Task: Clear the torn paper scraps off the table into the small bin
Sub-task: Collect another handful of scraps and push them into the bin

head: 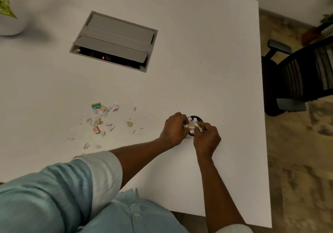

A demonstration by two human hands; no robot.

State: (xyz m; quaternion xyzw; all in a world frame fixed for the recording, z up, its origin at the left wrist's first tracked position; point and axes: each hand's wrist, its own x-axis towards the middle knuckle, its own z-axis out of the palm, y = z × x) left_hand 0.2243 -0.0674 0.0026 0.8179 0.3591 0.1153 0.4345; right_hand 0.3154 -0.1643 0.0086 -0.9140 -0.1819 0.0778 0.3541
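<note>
Both over the bin (198,119): small, round, black, mostly hidden, toward the right edge of the worktop (216,61), nearer its near edge. The left grip (173,130) and right grip (207,139) are both closed, fingers curled round one crumpled wad (191,125) of white and cream paper. Loose scraps (100,121) lie mid-worktop, well left of the bin: small, ragged, mostly white, a few tan, one blue-yellow. Worktop is flat matte white. Grey rectangular hatch (115,40) sits further back, flap part open.
</note>
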